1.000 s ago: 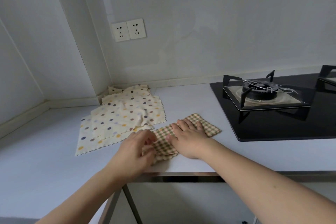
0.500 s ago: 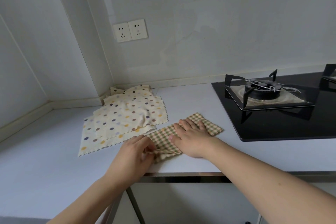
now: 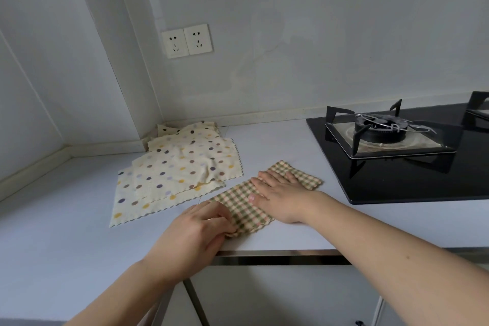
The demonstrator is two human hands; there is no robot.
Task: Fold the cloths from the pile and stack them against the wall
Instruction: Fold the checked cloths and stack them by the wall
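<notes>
Two hands work one checked cloth (image 3: 244, 205) at the counter's front edge. Left hand (image 3: 197, 230) pinches the near-left end, fingers curled round the fabric; right hand (image 3: 280, 197) lies flat across the middle, pinning it. Long axis runs from near-left to far-right, so the likely fold carries the pinched end toward the pinned half. Just beyond lies the dotted pile (image 3: 174, 169), reaching the wall corner. Hob (image 3: 397, 164) stands right, apart. Nothing obstructs.
</notes>
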